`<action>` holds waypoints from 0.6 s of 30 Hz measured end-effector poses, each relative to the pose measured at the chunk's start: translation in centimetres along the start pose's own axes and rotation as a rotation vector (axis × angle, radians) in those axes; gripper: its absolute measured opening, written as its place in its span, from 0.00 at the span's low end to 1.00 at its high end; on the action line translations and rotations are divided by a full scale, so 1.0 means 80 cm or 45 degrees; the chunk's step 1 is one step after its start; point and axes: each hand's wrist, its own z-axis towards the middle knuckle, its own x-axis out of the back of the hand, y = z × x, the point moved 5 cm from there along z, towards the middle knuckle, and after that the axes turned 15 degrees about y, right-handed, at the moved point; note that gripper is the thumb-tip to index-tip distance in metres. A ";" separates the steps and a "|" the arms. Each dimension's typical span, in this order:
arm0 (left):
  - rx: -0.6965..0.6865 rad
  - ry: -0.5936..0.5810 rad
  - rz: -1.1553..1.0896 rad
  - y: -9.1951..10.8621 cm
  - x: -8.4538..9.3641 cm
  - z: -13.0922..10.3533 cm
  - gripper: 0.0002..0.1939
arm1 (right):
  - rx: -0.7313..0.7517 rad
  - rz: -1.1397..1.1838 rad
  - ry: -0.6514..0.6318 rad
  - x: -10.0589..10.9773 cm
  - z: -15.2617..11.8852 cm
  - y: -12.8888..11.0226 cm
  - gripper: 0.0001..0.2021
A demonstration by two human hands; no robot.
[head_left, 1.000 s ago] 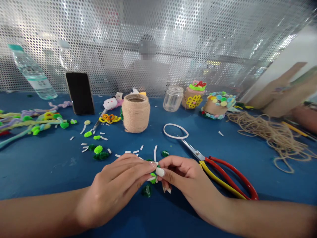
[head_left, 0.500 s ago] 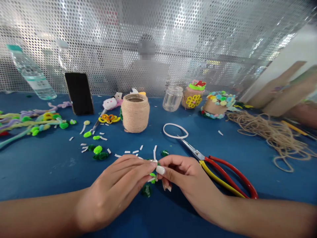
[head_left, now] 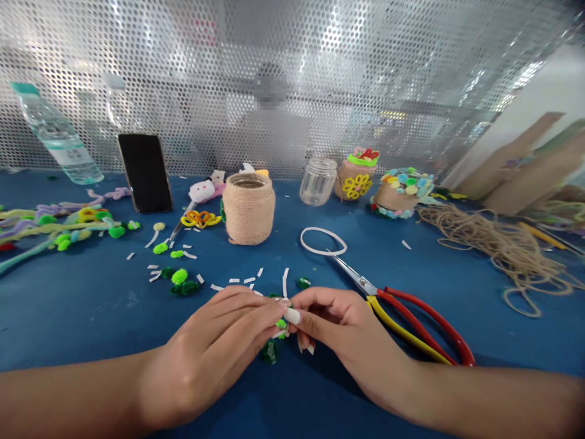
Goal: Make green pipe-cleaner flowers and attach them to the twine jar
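My left hand [head_left: 214, 347] and my right hand [head_left: 336, 326] meet at the front middle of the table, fingertips pinched together. Between them is a small green pom-pom piece [head_left: 281, 325], bright green with a white strip at its edge; most of it is hidden by the fingers. Just below the fingertips shows a dark green pom-pom [head_left: 270, 352]; whether it joins the held piece I cannot tell. Another dark green pom-pom [head_left: 303, 282] lies loose beyond my right fingers. White paper strips [head_left: 249, 280] are scattered past my left hand.
Scissors [head_left: 365, 286] lie beside my right hand, their tip at a white ring [head_left: 323, 241]. Behind stand a twine-wrapped jar [head_left: 249, 210], a glass jar [head_left: 317, 182] and a phone [head_left: 145, 174]. Loose twine [head_left: 498, 250] spreads right; a pom-pom cluster [head_left: 181, 282] lies left.
Both hands keep their pinch, with my right thumb shifted very slightly left. The things on the table stay where they were.
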 end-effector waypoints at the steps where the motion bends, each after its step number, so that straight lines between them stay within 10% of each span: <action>1: -0.003 -0.004 -0.002 -0.001 0.000 -0.002 0.12 | 0.001 0.001 0.000 0.000 0.000 0.000 0.12; 18: -0.144 -0.118 -0.037 0.006 -0.001 -0.004 0.15 | -0.002 -0.080 0.062 0.003 0.001 0.001 0.03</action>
